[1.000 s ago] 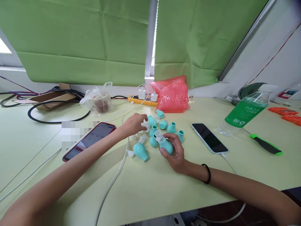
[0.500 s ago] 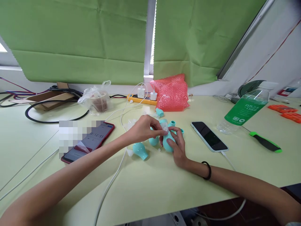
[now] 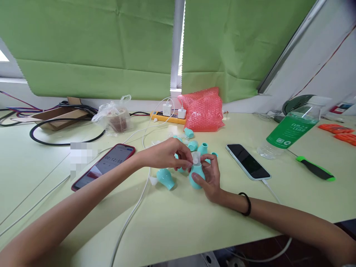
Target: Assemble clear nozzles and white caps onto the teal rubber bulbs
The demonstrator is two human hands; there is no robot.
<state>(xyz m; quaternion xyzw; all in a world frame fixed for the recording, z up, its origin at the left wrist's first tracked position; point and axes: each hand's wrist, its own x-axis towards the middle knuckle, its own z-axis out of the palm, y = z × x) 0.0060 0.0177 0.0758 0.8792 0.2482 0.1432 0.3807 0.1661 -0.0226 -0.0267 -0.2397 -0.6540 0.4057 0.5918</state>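
Observation:
My right hand (image 3: 209,177) grips a teal rubber bulb (image 3: 196,175) upright just above the table. A clear plastic tip (image 3: 196,157) sits in the bulb's neck, and my left hand (image 3: 166,153) pinches it with fingertips pressed together. Another teal bulb with a white tip (image 3: 164,178) lies on its side just left of my hands. Several loose teal bulbs (image 3: 198,146) lie behind my hands, partly hidden by my fingers.
A red-cased phone (image 3: 105,166) showing a timer lies left, a dark phone (image 3: 247,161) on a cable right. Pink bubble wrap (image 3: 203,109), a yellow power strip (image 3: 168,118), a plastic bag (image 3: 112,117), a green-labelled bottle (image 3: 292,130) and a green-handled tool (image 3: 315,168) ring the light green table (image 3: 178,218).
My left hand left the pile of parts and came to the bulb in my right hand, bringing a clear tip to its neck. The right hand turned the bulb upright.

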